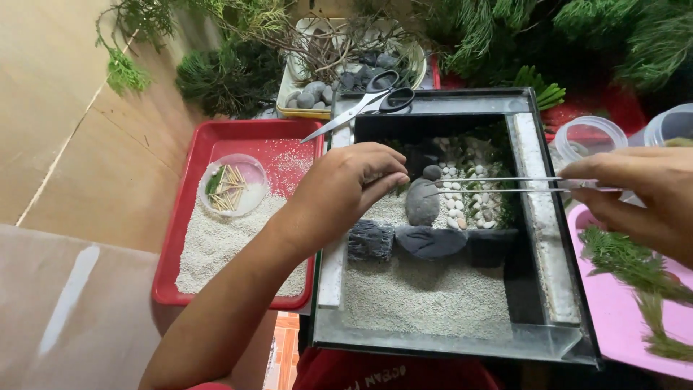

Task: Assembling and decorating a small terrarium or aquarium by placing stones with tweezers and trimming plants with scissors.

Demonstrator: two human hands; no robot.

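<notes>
Glass, black-rimmed square tank (552, 238) takes up the middle of the head view, its floor covered in pale gravel sand (426, 296) — a rock row crosses it: one ridged dark block (370, 242), one flat grey slab (432, 242), one black block (491, 245). Behind the row stands one tall smooth grey stone (422, 202), with a small round pebble (432, 172) just above it and a bed of white pebbles (462, 184), too many to count.

Left of the tank, one red plastic tray (238, 133) holds more sand and one clear round dish (249, 170) of short sticks. One pink tray (613, 318) at right carries green sprigs. Behind: one cream tray of grey stones (314, 94), one pair of black-handled scissors (361, 101) lying across the tank's back rim, two clear round containers (588, 137).

Left hand (343, 188) hangs over the tank's left side, fingers curled with tips pinched together near the tall stone; what they pinch, if anything, is hidden. Right hand (639, 191) is closed on long steel tweezers (498, 185), held level, tips reaching toward that stone.

Judged step: placing small pieces among the stones — the next move likely calls for a steady, fine tweezer tip without knocking pebbles.
</notes>
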